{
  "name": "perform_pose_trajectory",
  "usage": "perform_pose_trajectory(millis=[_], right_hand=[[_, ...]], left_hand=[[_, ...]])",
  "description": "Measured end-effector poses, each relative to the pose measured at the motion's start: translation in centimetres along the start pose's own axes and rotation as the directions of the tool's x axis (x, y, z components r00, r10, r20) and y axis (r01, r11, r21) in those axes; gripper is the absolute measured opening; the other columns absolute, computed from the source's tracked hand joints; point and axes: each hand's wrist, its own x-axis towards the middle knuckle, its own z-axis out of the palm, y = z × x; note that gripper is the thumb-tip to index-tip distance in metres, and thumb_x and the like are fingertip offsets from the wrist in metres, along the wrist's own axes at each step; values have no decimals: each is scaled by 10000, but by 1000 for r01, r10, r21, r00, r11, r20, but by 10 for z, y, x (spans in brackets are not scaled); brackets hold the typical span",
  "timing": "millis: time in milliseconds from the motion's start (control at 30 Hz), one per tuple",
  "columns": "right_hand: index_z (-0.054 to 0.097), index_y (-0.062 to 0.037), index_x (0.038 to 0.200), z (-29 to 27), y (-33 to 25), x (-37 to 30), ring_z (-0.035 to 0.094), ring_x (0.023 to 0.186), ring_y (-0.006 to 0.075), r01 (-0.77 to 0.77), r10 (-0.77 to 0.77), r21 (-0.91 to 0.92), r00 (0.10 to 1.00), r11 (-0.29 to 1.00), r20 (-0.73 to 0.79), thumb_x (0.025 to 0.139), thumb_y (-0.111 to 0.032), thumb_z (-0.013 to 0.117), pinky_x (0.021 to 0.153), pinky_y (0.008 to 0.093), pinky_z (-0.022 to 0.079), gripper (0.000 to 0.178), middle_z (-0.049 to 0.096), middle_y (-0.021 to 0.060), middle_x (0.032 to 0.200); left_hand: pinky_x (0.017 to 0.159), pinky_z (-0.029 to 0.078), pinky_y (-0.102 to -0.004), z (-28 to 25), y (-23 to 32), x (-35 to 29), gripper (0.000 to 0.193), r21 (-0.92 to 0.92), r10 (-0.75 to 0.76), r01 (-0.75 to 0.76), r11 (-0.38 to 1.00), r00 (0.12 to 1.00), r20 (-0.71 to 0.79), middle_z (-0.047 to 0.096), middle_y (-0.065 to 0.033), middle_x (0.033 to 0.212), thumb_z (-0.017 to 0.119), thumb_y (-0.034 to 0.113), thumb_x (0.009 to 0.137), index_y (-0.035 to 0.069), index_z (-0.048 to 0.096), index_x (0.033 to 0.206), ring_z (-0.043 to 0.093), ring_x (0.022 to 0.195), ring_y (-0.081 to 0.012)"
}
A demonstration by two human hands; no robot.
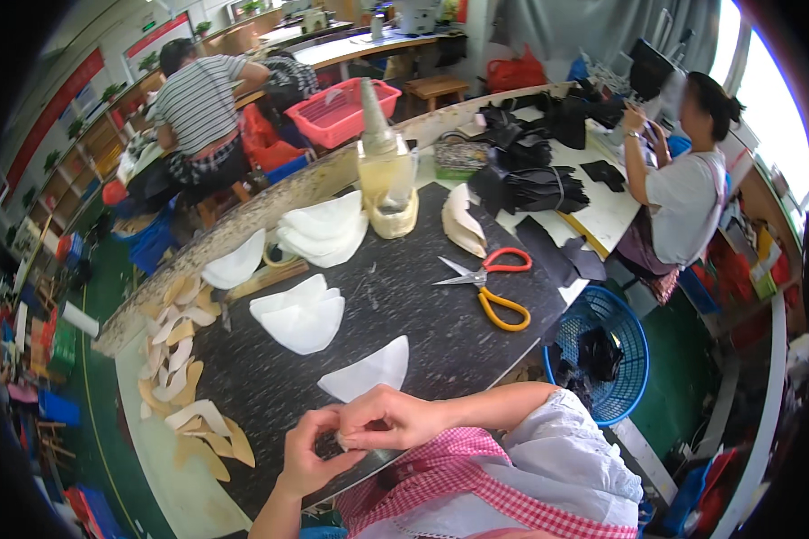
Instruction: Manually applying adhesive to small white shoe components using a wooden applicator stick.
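Under the work: a dark grey, white-flecked board (395, 305) is covering much of the table (159, 454)
Past the right edge: a round blue plastic mesh basket (636, 341) is holding black scraps (598, 352)
Left of centre: a fanned stack of thin white round-edged pieces (298, 316) is lying flat
Right of centre: open metal scissors with one red and one orange handle (482, 278) are resting
Near edge: a bare left hand (310, 456) and bare right hand (394, 418) are meeting, fingertips pinching together; whether they are grasping anything, I cannot tell
Just ahead: a thin white near-triangular piece (373, 366) is lying beyond both hands, closest to the right knuckles
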Motion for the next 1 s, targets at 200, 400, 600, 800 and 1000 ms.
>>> perform_pose_trajectory(millis=[200,400,600,800,1000], right_hand=[[578,-8,779,-4,-3,-3,463,610,74,-76,76,90,997,993,3,981,-218,547,533,257,360,293,526,-1,680],[584,-40,861,-7,6,-16,467,602,41,-159,154,113,986,981,58,1015,-285,474,497,212,366,310,548,-9,721],[582,5,974,10,6,-14,542,657,91,-20,18,-43,999,999,-32,956,-283,596,607,227,457,289,582,32,801],[587,22,870,27,17,-15,573,644,83,-95,101,121,994,988,-43,945,-124,600,562,256,466,165,586,22,720],[546,-9,712,20,41,-63,464,536,70,-153,159,114,986,982,-40,965,-222,577,496,263,388,332,551,-11,653]], left_hand=[[706,500,-239,-1,-2,-7,412,-322,-87,41,946,988,-129,618,-53,834,804,13,703,42,492,970,623,750,-108],[673,485,-223,4,0,-11,268,-488,-127,-11,873,960,-249,597,-51,821,692,1,786,53,480,942,601,732,-93],[620,410,-211,10,-5,-18,185,80,116,-89,993,880,-460,490,-21,841,606,45,891,46,450,991,498,694,-67],[575,381,-213,16,-25,-39,220,362,363,-221,906,846,-391,504,-58,832,634,102,902,29,444,985,478,675,-86],[676,451,-229,-34,29,-24,137,107,187,-252,962,319,-929,506,-31,737,591,125,920,30,496,895,578,805,-114]])
